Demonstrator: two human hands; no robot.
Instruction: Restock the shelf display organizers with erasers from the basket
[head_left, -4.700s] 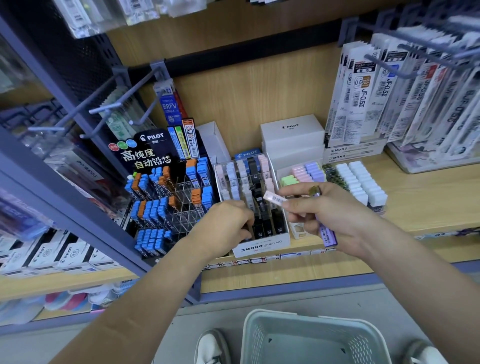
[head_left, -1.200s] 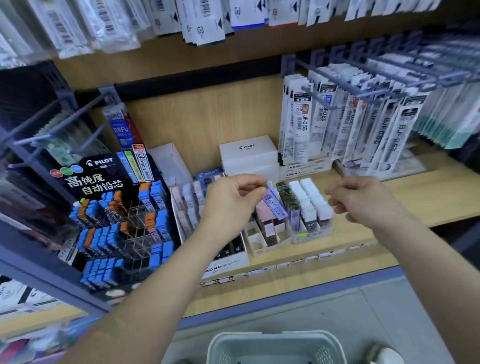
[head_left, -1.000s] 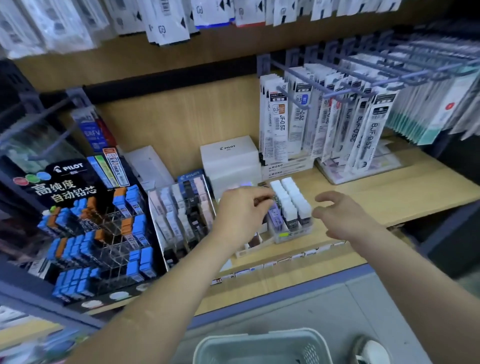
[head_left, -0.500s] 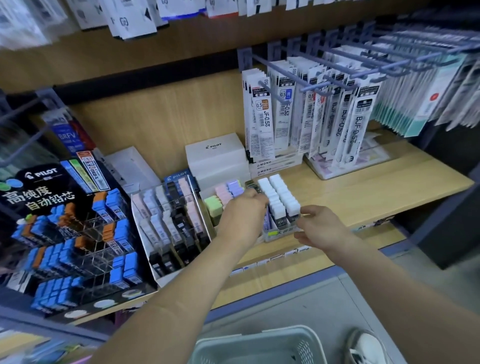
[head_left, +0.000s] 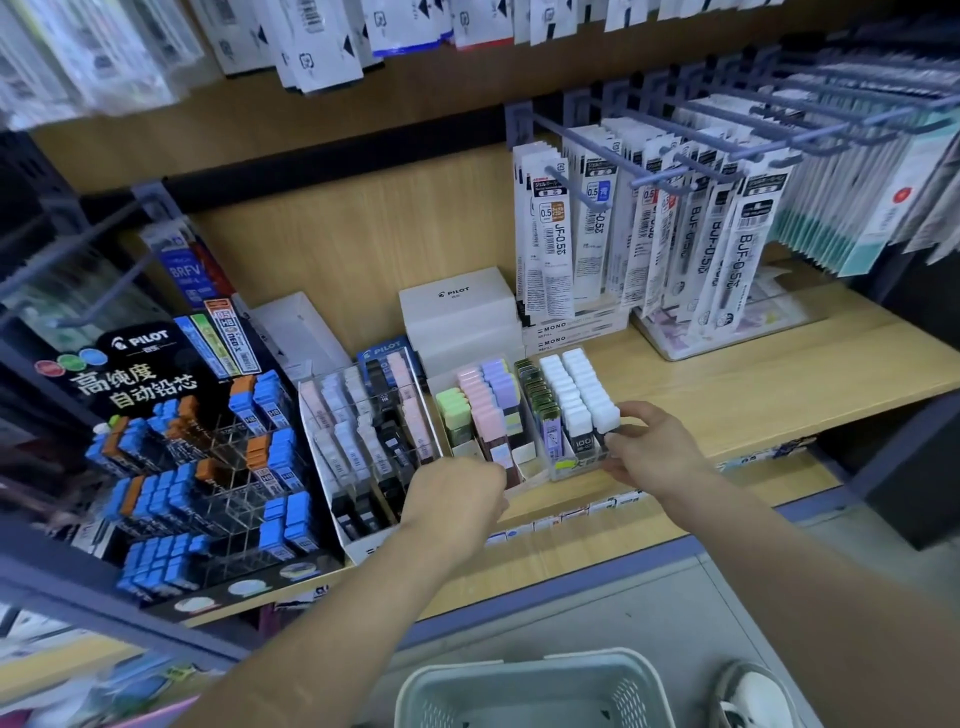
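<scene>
two bare hands reach onto the wooden shelf (head_left: 779, 374), both at the front of the small organizers. the right hand (head_left: 657, 452) is on the front right corner of the clear organizer (head_left: 563, 465), its thumb above and its fingers (head_left: 615, 467) curled round below, clamped on that corner. this organizer holds two rows of white-capped pieces (head_left: 574, 387) and, on its left side, a row of dark and purple ones. the left hand (head_left: 457, 499) has its back to the camera just in front of the pastel organizer (head_left: 524, 452); its fingers bend down out of sight, so whether they grip anything cannot be told. the pastel erasers (head_left: 480, 400) stand in that organizer in green, pink and purple rows, touching one another, just left of the clear organizer. left again sits the tilted mono display box (head_left: 363, 545) with pink, grey and black lead cases, and beyond it the black pilot lead stand (head_left: 135, 384) with blue and orange cases. a white pilot box (head_left: 457, 306) sits behind the erasers against the back panel. packed pen refills (head_left: 649, 234) hang from hooks above the shelf on the right. the pale basket (head_left: 530, 670) is on the floor at the lower edge, below the hands and well apart from the shelf, with a white shoe (head_left: 753, 696) just beside it.
</scene>
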